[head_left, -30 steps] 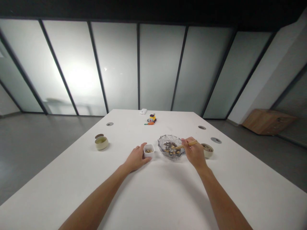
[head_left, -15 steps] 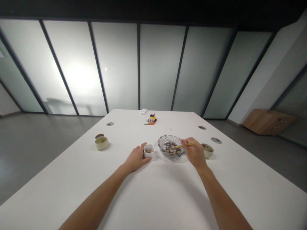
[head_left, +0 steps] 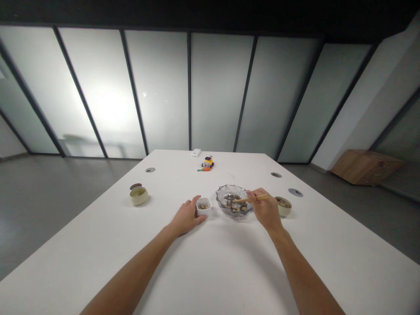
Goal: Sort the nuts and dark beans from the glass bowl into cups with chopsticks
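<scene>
My right hand (head_left: 264, 211) is closed round a pair of wooden chopsticks (head_left: 254, 199), whose tips reach into a clear glass bowl (head_left: 233, 202) of mixed dark and light beans. My left hand (head_left: 187, 216) curls against the near left side of a small white square cup (head_left: 204, 205) holding a few light beans. A beige bowl (head_left: 284, 205) with dark contents sits just right of my right hand, partly hidden by it.
On the white table (head_left: 213, 262) a beige bowl (head_left: 139, 195) stands at the left with a round lid (head_left: 135, 186) behind it. A yellow toy (head_left: 208, 162), an orange carrot toy (head_left: 204, 169) and a white box (head_left: 196, 152) lie at the far edge. Frosted glass panels stand beyond.
The chopstick tips have shifted slightly within the glass bowl. My left hand has stayed at the white cup.
</scene>
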### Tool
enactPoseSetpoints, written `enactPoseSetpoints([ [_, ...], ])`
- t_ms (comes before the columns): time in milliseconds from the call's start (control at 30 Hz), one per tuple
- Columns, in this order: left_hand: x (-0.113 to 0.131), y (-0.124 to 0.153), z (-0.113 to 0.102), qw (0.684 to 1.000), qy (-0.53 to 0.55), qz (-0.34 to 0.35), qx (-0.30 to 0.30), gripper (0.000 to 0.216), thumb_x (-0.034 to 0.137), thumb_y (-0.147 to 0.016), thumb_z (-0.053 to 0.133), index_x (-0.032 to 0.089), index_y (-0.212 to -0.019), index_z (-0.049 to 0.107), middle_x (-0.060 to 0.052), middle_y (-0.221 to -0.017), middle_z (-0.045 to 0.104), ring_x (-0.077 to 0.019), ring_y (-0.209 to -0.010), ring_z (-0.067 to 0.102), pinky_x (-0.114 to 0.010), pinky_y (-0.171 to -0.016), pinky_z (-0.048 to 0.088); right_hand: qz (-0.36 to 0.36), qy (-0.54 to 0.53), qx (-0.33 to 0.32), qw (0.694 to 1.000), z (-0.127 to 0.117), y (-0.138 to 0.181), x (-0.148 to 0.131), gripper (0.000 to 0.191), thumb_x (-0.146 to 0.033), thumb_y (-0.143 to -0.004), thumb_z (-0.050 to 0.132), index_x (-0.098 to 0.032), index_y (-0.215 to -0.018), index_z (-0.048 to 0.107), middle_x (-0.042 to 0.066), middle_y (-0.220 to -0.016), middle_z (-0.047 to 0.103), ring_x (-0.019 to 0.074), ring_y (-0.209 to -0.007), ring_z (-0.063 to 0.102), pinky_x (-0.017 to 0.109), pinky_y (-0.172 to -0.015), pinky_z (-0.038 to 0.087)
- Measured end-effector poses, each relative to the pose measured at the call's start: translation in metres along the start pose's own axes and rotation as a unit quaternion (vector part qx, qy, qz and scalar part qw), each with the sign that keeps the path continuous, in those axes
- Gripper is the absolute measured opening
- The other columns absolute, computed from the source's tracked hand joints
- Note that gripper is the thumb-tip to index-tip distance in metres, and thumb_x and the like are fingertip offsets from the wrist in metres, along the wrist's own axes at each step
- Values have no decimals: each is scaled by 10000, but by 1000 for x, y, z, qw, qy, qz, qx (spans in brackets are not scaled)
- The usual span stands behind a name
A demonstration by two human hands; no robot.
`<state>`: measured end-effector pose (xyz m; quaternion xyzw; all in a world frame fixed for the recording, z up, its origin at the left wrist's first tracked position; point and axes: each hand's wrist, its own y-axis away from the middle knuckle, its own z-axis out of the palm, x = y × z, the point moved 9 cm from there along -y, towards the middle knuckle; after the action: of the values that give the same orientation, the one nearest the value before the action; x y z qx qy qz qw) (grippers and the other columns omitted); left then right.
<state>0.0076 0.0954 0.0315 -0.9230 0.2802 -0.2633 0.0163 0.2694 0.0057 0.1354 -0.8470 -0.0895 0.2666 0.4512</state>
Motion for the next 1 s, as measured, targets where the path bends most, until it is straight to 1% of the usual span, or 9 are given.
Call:
enactPoseSetpoints([
  [133,-1,0,0,1000,2,0,1,782,448,-891,707,181,-1554,391,-157,-1314,685,-354,-1243,618,-445,-1073,462,21,-22,27,999,-6,0,2,533,-604,-1042,482,-237,-679,615,22,-670,644,181,-617,604,316,-618,430],
  [233,-1,-1,1,1000,3,-4,1,782,460,-888,709,183,-1549,398,-154,-1295,688,-355,-1220,626,-447,-1059,471,56,-71,79,993,-17,0,5,507,-593,-1029,515,-228,-711,666,35,-688,691,192,-645,651,310,-620,470],
  [333,-2,0,1,1000,4,-4,2,774,462,-888,706,186,-1545,403,-155,-1304,685,-360,-1228,623,-452,-1066,464,97,-112,129,981,-24,3,6,511,-604,-1024,514,-221,-729,680,36,-691,699,197,-660,668,309,-635,504],
  [400,-2,0,1,1000,6,-4,3,773,459,-886,708,199,-1546,401,-151,-1318,681,-359,-1246,615,-449,-1073,457,114,-133,124,977,-20,4,2,525,-625,-1016,512,-222,-721,674,32,-669,694,196,-640,659,307,-613,505],
  [500,-2,0,1,1000,6,-7,1,771,463,-888,703,204,-1547,397,-138,-1287,693,-349,-1228,624,-438,-1059,460,108,-174,66,977,-3,4,-9,518,-633,-1001,534,-227,-709,668,29,-632,688,193,-597,644,302,-563,494],
  [600,-2,0,1,1000,3,-7,1,768,467,-889,699,189,-1541,402,-135,-1251,703,-348,-1200,631,-431,-1029,473,95,-209,14,973,12,5,-19,498,-634,-985,563,-232,-716,681,35,-644,700,204,-617,666,308,-563,510],
  [767,-2,0,1,1000,5,-5,2,773,460,-883,707,190,-1542,405,-137,-1251,705,-353,-1212,629,-430,-1023,480,83,-215,-10,973,20,5,-25,513,-652,-964,587,-235,-688,703,41,-657,698,206,-630,662,315,-577,519],
  [867,-2,-1,2,1000,8,-5,2,766,454,-880,707,201,-1540,410,-129,-1231,712,-351,-1191,640,-436,-1025,481,100,-234,-2,967,16,5,-18,498,-648,-961,592,-231,-711,699,38,-652,702,210,-624,677,314,-572,523],
  [1000,-1,-1,2,1000,8,1,2,768,454,-883,709,199,-1541,405,-137,-1289,696,-350,-1223,624,-438,-1054,465,148,-214,73,963,-1,6,3,512,-665,-963,572,-222,-727,672,25,-614,691,202,-573,663,302,-537,498],
])
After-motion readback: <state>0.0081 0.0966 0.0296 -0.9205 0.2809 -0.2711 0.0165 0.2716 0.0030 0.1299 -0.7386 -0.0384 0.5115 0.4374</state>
